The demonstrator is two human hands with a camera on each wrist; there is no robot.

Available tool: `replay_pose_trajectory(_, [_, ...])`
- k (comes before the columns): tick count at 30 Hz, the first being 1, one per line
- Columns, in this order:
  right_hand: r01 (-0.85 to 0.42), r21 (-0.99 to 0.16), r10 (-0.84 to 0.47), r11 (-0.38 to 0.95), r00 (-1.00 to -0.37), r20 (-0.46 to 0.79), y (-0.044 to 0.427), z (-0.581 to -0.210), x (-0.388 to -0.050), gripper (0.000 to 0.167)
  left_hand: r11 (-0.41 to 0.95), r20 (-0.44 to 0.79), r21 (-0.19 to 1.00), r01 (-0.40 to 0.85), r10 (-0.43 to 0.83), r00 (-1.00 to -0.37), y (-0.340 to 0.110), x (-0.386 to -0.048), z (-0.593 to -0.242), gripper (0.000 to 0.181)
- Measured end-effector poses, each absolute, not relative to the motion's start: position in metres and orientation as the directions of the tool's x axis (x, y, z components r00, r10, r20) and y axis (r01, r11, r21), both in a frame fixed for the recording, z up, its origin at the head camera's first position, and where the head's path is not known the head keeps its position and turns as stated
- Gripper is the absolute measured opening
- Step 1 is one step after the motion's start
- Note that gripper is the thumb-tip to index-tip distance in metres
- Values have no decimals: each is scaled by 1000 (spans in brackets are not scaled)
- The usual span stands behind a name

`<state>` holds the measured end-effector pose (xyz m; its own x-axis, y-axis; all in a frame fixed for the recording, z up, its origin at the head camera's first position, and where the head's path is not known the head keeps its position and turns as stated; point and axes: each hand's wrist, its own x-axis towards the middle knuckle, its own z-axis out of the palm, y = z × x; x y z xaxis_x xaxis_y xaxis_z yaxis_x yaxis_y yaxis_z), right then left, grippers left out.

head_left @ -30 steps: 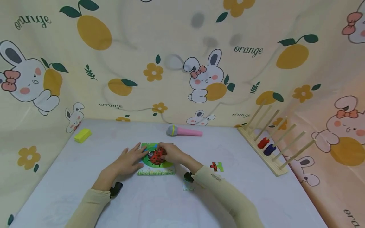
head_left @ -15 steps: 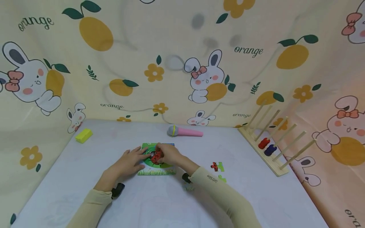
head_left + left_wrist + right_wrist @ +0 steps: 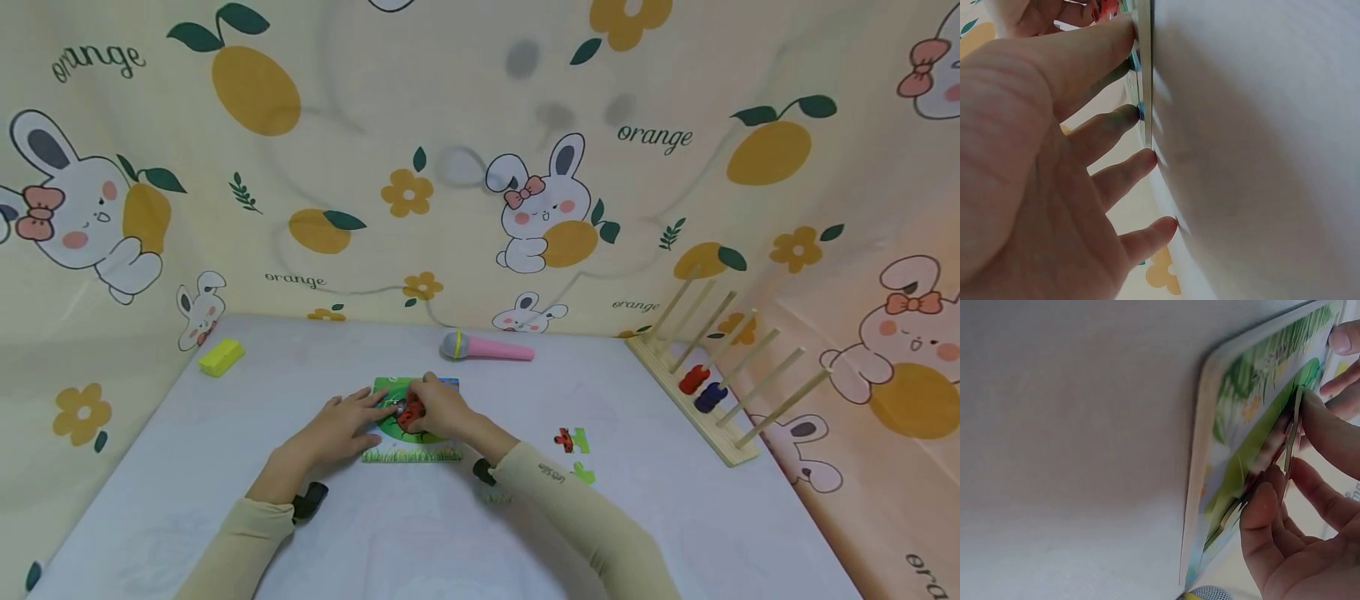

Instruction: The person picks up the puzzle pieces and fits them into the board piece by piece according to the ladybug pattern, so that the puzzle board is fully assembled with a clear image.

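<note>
A wooden jigsaw board (image 3: pixel 411 456) with a ladybug picture lies on the table in the head view. My left hand (image 3: pixel 339 429) rests spread at its left side; the left wrist view shows the thumb and some fingertips touching the board's edge (image 3: pixel 1146 75). Over the picture, my right hand (image 3: pixel 444 408) pinches a thin puzzle piece (image 3: pixel 1291 440), which stands tilted up from the board in the right wrist view. The hand hides part of the ladybug (image 3: pixel 409 413). Loose puzzle pieces lie to the right: one red and green (image 3: pixel 573 440), one light green (image 3: pixel 583 473).
Another pale, grassy piece (image 3: pixel 497 498) shows beside the right sleeve. Behind the board lies a pink toy microphone (image 3: pixel 495 347). A yellow block (image 3: pixel 222 357) sits at the back left, and a wooden peg rack (image 3: pixel 690 396) with red and blue beads stands at the right.
My right hand has shifted slightly left over the ladybug, covering more of its right side. The right forearm has moved left, uncovering the light green piece. My left hand stays on the board.
</note>
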<state>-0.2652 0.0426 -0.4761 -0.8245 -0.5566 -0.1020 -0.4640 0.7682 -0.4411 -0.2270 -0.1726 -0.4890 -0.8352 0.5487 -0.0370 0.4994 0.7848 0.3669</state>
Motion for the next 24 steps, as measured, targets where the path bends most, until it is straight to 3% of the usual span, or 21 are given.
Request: replay_pose_trajectory(24, [-459,-423,-542,782,-835,-97,40,-476,-261,41,784,-38,369,500,550,-834,-172,-227,-490,54])
